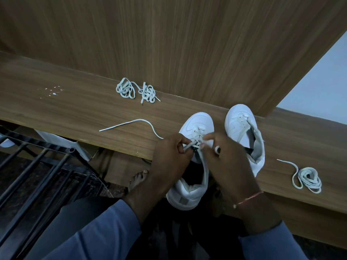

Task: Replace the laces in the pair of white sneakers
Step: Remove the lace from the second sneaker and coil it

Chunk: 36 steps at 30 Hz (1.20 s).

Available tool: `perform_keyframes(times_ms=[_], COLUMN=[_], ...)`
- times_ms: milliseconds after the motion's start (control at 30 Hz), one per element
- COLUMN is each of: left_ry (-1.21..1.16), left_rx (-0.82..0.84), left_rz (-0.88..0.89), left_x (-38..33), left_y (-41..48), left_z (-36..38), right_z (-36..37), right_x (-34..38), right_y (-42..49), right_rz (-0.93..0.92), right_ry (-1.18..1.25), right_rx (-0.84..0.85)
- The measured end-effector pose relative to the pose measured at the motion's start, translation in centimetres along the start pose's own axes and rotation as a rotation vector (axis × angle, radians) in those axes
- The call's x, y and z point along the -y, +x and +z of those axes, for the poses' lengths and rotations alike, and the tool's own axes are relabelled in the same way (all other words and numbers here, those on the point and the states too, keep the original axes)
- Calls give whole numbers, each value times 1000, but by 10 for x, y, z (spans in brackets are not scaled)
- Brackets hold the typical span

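Note:
Two white sneakers lie on a wooden shelf (75, 102). The near sneaker (197, 124) hangs half over the front edge, toe pointing away from me. My left hand (169, 156) pinches a white lace (139, 121) at the eyelets; the lace's free end trails left across the wood. My right hand (223, 156) pinches the lace on the shoe's other side, index finger stretched over the tongue. The second sneaker (242, 128) stands to the right, with laces in its lower eyelets.
Two bundles of loose laces (135, 91) lie near the back panel. A coiled lace (308, 179) rests at the right. A tall wooden panel (187, 44) rises behind. Black metal bars (37, 166) and my bare foot (138, 177) are below the shelf.

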State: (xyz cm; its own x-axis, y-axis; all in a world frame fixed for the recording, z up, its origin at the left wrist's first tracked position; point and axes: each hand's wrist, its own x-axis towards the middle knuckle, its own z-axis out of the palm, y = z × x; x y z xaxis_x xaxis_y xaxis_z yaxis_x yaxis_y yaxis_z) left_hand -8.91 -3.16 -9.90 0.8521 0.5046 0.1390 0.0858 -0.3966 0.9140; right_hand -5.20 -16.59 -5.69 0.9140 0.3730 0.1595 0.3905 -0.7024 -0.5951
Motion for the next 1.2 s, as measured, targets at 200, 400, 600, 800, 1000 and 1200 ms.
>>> perform_keyframes(times_ms=[200,400,600,800,1000,1200], left_ry=[-6,28,17,134,170,195], left_rx=[1,8,11,43,92,83], left_rz=[19,54,16,31,43,138], left_x=[2,2,3,5,3,5], left_y=[0,0,1,1,2,3], left_z=[0,0,0,1,-2,-5], right_z=[9,17,-21,-14,-15,-1], right_x=[0,0,6,-9,-3,-4], right_y=[4,3,13,13,17,-11], right_rz=[-124,-90,336,456,215,132], right_ry=[-140,81,1633,906,582,212], right_rx=[65,-18,-99,-295,50,38])
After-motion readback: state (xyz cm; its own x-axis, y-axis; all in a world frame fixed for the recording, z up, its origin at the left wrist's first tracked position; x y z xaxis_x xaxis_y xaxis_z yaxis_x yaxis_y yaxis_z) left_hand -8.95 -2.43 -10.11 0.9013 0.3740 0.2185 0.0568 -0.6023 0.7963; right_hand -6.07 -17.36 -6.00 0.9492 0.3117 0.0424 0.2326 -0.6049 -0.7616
